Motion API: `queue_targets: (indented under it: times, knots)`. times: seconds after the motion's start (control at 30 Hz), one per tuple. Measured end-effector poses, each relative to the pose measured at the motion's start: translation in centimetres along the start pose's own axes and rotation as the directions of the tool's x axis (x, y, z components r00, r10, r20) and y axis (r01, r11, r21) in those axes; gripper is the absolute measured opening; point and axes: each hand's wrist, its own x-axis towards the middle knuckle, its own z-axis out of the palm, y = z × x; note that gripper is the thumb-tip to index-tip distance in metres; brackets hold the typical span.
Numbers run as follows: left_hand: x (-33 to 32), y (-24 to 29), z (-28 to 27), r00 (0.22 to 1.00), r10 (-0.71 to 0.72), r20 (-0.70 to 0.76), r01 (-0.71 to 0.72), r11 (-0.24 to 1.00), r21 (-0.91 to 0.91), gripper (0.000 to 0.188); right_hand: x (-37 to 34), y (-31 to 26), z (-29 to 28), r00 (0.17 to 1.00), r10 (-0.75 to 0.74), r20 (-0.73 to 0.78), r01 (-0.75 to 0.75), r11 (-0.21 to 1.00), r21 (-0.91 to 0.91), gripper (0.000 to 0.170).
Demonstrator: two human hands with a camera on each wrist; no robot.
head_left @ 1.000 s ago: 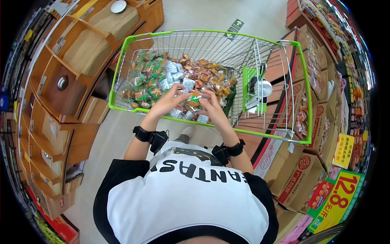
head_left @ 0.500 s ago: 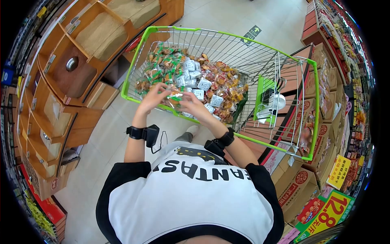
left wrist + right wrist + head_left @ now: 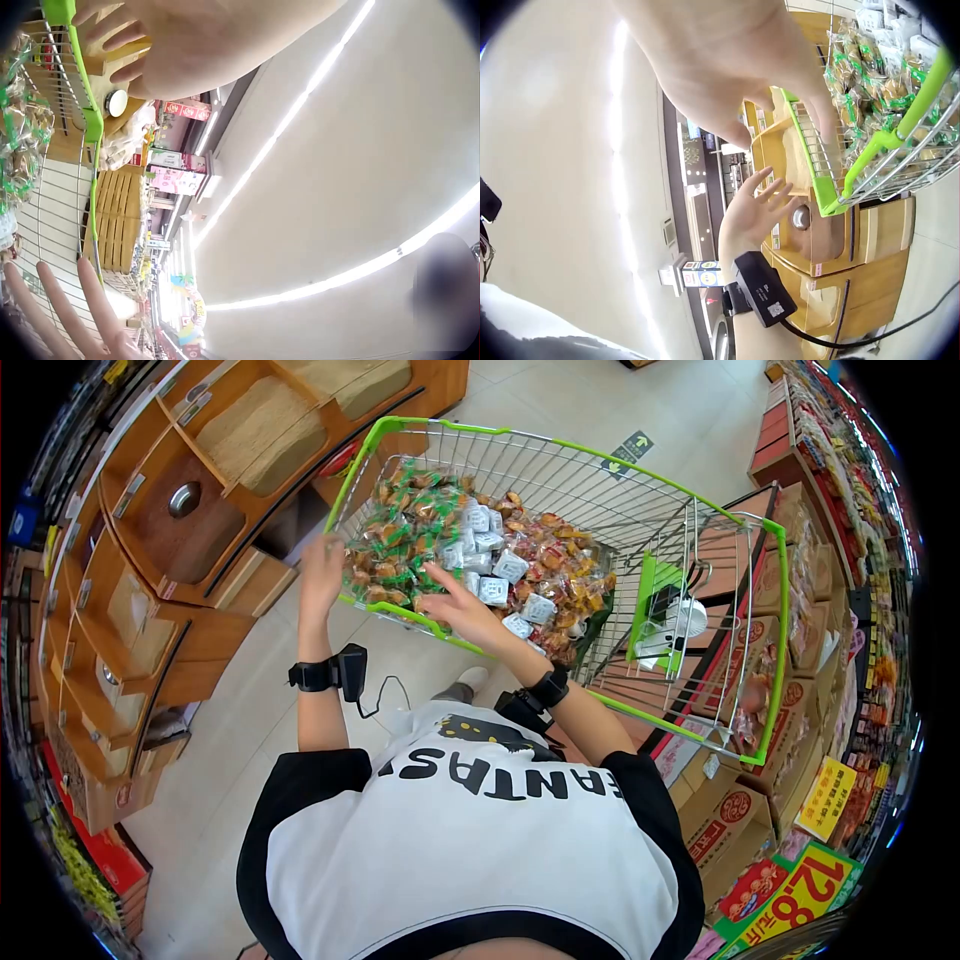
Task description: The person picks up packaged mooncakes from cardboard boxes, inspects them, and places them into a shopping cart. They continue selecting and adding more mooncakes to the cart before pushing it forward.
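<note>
In the head view my left hand [image 3: 322,575] is held just off the left corner of the shopping cart [image 3: 378,432], with nothing in it. The right wrist view shows that same left hand [image 3: 754,217] with its fingers spread. My right hand [image 3: 462,608] reaches over the cart's near green rim, fingers extended above the heap and holding nothing. Beneath it lie clear packets of small brown pastries with green print [image 3: 405,530]. White printed packets [image 3: 492,591] form a band beside them, and packets with red and yellow print [image 3: 560,550] lie to the right.
Wooden display bins [image 3: 180,545] with brown liners curve along the left. A green child-seat flap with a white round piece [image 3: 686,617] is on the cart's right. Cardboard boxes [image 3: 725,825] and a yellow price sign [image 3: 800,895] line the right side.
Both hands held a green-printed pastry packet at the near rim; now it is let go and they are apart. My left hand has moved left, outside the cart. The cart sits further right in view.
</note>
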Motion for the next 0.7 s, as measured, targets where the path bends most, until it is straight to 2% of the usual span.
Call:
queue_targets:
  times: [0.13, 0.2, 0.27, 0.3, 0.33, 0.37, 0.4, 0.43, 0.53, 0.57, 0.63, 0.7]
  knots:
    - [-0.1, 0.7, 0.9, 0.999, 0.05, 0.011, -0.05, 0.999, -0.018, 0.025, -1.7, -0.4, -1.3, 0.997, 0.069, -0.045, -0.068, 0.997, 0.027, 0.057]
    - [-0.1, 1.8, 1.8, 0.997, 0.083, 0.003, -0.083, 0.996, -0.025, 0.024, -2.5, -0.3, -2.0, 0.988, 0.059, -0.146, -0.059, 0.998, 0.009, 0.052]
    - [-0.5, 3.8, 3.0, 0.992, 0.107, 0.065, -0.087, 0.963, -0.257, 0.021, -3.6, -0.2, -2.8, 0.983, 0.03, -0.184, -0.038, 0.998, -0.041, 0.048]
    - [-0.6, 4.7, 3.8, 0.989, 0.121, 0.079, -0.097, 0.961, -0.26, 0.021, -4.1, -0.1, -3.2, 0.978, 0.004, -0.207, -0.023, 0.995, -0.093, 0.045]
    - [-0.7, 5.5, 4.6, 0.972, 0.21, 0.109, -0.17, 0.94, -0.295, 0.018, -4.7, -0.1, -3.4, 0.972, -0.079, -0.22, 0.05, 0.99, -0.135, 0.038]
    - [-1.0, 6.6, 5.5, 0.945, 0.297, 0.136, -0.239, 0.912, -0.332, 0.015, -5.4, -0.2, -3.8, 0.967, -0.083, -0.242, 0.052, 0.99, -0.132, 0.038]
    - [-1.9, 8.9, 5.8, 0.938, 0.272, 0.216, -0.161, 0.89, -0.426, 0.013, -6.3, -0.8, -4.3, 0.978, -0.053, -0.204, 0.04, 0.997, -0.065, 0.037]
    - [-2.3, 10.0, 6.7, 0.928, 0.289, 0.234, -0.168, 0.886, -0.431, 0.013, -7.1, -1.2, -4.6, 0.986, -0.027, -0.166, 0.027, 1.0, 0.003, 0.035]
    - [-3.7, 13.2, 8.9, 0.813, 0.39, 0.432, -0.104, 0.828, -0.551, 0.012, -9.6, -1.4, -5.1, 0.959, -0.036, -0.28, 0.034, 0.999, -0.01, 0.032]
    - [-4.2, 14.1, 9.6, 0.794, 0.41, 0.45, -0.11, 0.823, -0.557, 0.012, -10.5, -1.5, -5.4, 0.946, -0.035, -0.323, 0.03, 0.999, -0.021, 0.031]
    - [-5.1, 15.7, 11.2, 0.67, 0.511, 0.539, -0.115, 0.788, -0.605, 0.015, -12.3, -1.6, -5.9, 0.92, -0.055, -0.387, 0.046, 0.998, -0.032, 0.03]
    - [-6.2, 17.4, 12.4, 0.594, 0.557, 0.581, -0.143, 0.783, -0.605, 0.015, -14.0, -1.2, -6.5, 0.891, -0.044, -0.451, 0.072, 0.996, 0.045, 0.031]
